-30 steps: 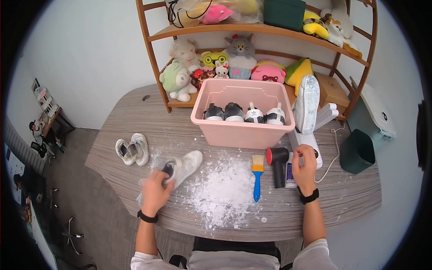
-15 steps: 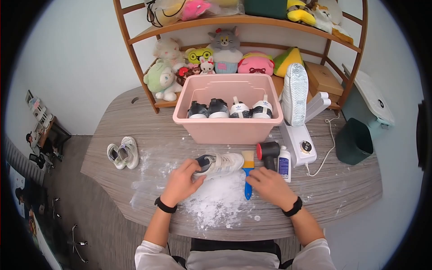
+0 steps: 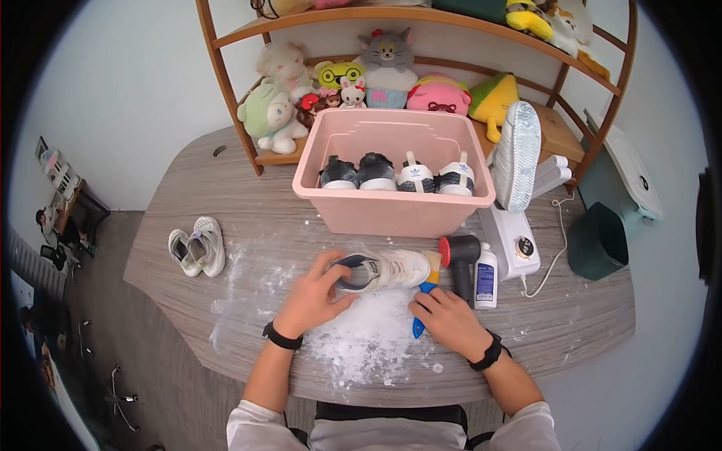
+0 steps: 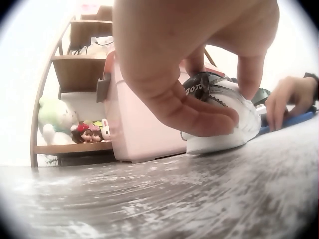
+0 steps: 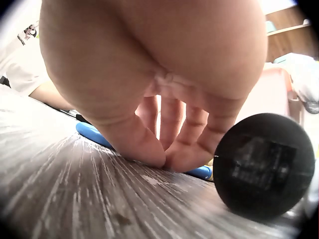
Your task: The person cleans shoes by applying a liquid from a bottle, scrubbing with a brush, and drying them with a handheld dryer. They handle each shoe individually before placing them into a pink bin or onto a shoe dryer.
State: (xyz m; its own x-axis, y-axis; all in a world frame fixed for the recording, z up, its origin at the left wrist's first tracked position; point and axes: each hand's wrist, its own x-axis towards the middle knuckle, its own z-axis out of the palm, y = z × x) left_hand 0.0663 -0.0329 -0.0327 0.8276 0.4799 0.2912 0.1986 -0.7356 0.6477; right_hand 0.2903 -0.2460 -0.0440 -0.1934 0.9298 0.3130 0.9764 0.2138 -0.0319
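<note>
A white sneaker lies on its sole over white powder, toe to the right. At its heel my left hand grips the collar, fingers and thumb on either side; the left wrist view shows the fingers curled on the shoe. My right hand is down on the blue handle of a brush, whose bristles lie by the shoe's toe. In the right wrist view the fingertips and thumb of the right hand pinch around the blue handle, partly hidden.
Behind stands a pink bin with several shoes. Right of the brush are a black and red device, a white bottle and a white dryer bearing a shoe. Small shoes lie at left; a shelf holds plush toys.
The left hand has carried the sneaker from the left to the middle, turning its toe rightward. My right hand has come down from beside the bottle to the brush and taken its handle.
</note>
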